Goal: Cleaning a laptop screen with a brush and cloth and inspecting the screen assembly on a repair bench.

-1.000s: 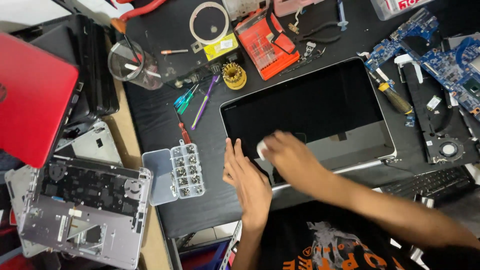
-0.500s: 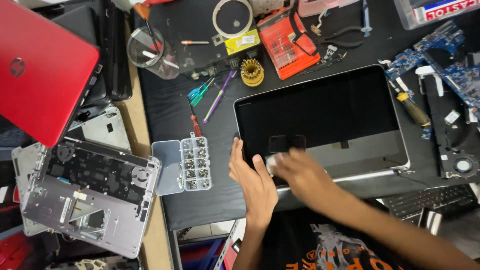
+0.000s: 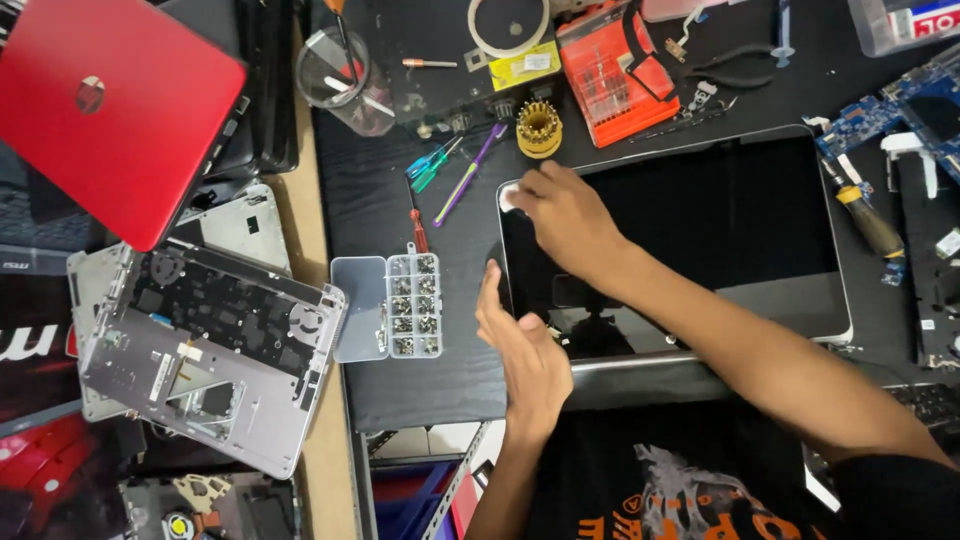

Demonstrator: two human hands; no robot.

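Centrally, in the head view, we log a dark laptop screen panel (image 3: 700, 240) lying flat on the black mat (image 3: 400, 390). Our right hand (image 3: 565, 215) presses its upper-left corner, fingers loosely curled, grasping nothing we can tell. Our left hand (image 3: 520, 345), fingers straight and released, steadies its left edge beside a clear screw organiser (image 3: 390, 305).

Right hand (image 3: 565, 215) on dark laptop screen (image 3: 740, 230) corner — left hand (image 3: 520, 345) flat at its edge, screw box (image 3: 390, 305) beside
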